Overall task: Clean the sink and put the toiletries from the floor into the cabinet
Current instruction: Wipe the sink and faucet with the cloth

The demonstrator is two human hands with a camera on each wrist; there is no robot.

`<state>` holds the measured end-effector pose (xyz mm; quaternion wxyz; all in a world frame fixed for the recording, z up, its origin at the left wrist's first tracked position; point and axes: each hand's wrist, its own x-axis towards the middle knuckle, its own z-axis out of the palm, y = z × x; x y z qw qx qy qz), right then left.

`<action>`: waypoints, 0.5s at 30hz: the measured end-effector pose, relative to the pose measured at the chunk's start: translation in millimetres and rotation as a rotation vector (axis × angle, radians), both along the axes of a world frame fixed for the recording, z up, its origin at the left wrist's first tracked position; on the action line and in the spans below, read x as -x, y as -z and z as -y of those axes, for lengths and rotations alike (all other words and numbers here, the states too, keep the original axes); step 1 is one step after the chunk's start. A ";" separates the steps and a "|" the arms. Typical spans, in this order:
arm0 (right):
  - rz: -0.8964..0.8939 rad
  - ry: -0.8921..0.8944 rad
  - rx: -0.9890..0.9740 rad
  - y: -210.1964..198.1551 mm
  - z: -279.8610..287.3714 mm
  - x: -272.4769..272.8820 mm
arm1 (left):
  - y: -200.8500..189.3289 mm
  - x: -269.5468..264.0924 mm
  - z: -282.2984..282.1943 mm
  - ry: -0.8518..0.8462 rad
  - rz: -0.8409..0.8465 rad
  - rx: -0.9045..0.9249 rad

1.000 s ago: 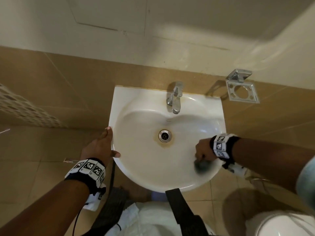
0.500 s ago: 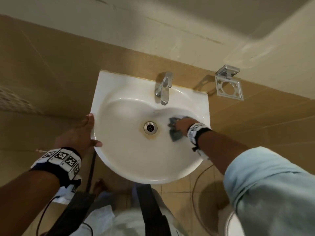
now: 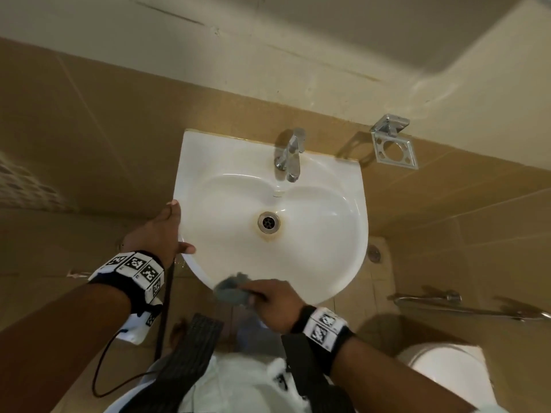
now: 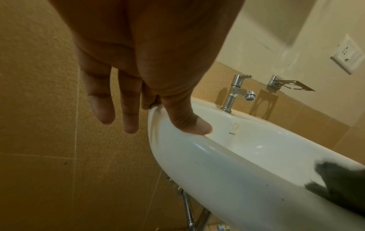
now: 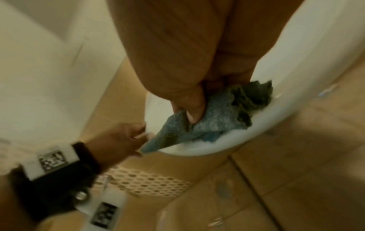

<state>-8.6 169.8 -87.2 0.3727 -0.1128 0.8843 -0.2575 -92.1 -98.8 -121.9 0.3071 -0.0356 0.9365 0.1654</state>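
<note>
Head view: on sink rim, right hand grips cloth, left hand rests open.

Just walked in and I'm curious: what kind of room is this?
Most likely a small bathroom: a white wall-mounted sink with a chrome tap, and a metal toothbrush holder on the tiled wall.

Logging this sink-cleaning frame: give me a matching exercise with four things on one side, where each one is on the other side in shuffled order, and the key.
Things:
1. left hand
2. grey cloth
3. tap
4. metal holder

Places:
a. mounted to the right of the sink
b. at the sink's back edge, beyond the drain
c. resting on the sink's left rim
d. on the sink's near rim, gripped by the right hand

Pairs: 1-c, 2-d, 3-b, 4-a
</note>
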 end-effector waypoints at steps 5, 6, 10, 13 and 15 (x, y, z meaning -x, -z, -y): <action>-0.036 0.120 0.080 -20.1 -4.6 56.9 | -0.9 -0.4 1.4 0.009 -0.003 -0.017; -0.085 0.142 0.010 -18.5 -23.3 72.5 | -0.5 -1.3 2.0 0.007 -0.002 -0.016; -0.171 0.168 -0.384 -1.9 -107.7 119.4 | -1.5 -2.2 2.0 0.010 -0.004 -0.018; -0.058 0.032 -0.696 18.0 -117.1 100.4 | -2.6 -2.3 1.8 0.016 -0.013 -0.021; 0.004 0.094 -0.572 27.1 -81.9 69.5 | -2.8 -2.4 0.9 0.013 -0.017 -0.032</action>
